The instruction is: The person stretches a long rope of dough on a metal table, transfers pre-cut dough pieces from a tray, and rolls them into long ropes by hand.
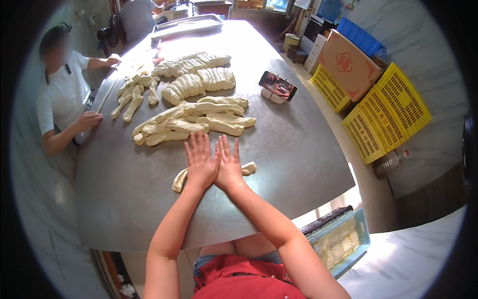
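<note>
My left hand (202, 161) and my right hand (228, 163) lie side by side, palms down, on a strip of dough (249, 168) on the metal table (298, 149). Both ends of the strip show, one beyond each hand; its middle is hidden beneath them. The fingers are stretched out and hold nothing. Just past my fingertips is a pile of thick dough strips (220, 129). Behind it lie two large, ridged dough rolls (217, 80), and more short dough strips (133, 108) are to their left.
A phone (278, 86) leans on a small stand at the right. At the left table edge a co-worker (63, 86) has one hand near a thin dough rope (108, 95). A metal tray (186, 27) lies at the far end. Yellow crates (388, 112) and a light blue crate (364, 231) stand right of the table.
</note>
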`<state>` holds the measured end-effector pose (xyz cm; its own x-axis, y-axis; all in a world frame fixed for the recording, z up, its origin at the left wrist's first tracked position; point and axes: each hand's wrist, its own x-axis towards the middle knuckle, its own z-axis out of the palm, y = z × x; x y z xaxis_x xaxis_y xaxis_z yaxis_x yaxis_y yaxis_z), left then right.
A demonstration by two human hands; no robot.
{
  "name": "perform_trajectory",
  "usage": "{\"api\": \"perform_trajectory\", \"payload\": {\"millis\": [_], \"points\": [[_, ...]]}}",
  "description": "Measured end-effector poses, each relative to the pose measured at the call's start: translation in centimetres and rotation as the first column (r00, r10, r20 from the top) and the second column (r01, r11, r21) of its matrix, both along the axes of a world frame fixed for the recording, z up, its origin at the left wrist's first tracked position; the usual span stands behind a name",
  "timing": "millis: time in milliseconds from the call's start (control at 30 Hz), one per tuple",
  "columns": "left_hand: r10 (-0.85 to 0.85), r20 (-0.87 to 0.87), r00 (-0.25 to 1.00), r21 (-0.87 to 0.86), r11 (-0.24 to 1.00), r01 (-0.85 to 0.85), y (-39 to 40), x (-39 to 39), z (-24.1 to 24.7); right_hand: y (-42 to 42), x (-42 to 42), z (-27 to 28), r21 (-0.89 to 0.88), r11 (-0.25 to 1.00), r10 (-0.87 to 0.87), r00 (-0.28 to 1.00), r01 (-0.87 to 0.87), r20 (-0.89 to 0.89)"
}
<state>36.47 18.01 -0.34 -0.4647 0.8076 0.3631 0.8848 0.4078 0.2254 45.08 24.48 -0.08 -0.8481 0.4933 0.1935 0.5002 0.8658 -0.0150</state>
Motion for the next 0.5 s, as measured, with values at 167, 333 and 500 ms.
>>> {"api": "perform_trajectory", "payload": {"millis": [167, 333, 500], "points": [[-0.473, 0.22, 0.853, -0.064, 0.866, 0.497, -7.6, 3.1, 2.8, -2.8, 7.1, 0.0, -0.152, 0.946, 0.268, 0.954, -0.288, -0.136], [-0.405, 0.078, 0.911, -0.297, 0.863, 0.409, -14.3, 9.1, 2.6, -9.6, 14.4, 1.2, -0.142, 0.958, 0.244, 0.969, -0.248, -0.042], [0.048, -0.098, 0.994, -0.251, 0.965, -0.071, -5.3, 4.7, 1.1, -1.5, 4.9, -0.1, -0.087, 0.971, -0.217, 0.973, 0.223, 0.077]]}}
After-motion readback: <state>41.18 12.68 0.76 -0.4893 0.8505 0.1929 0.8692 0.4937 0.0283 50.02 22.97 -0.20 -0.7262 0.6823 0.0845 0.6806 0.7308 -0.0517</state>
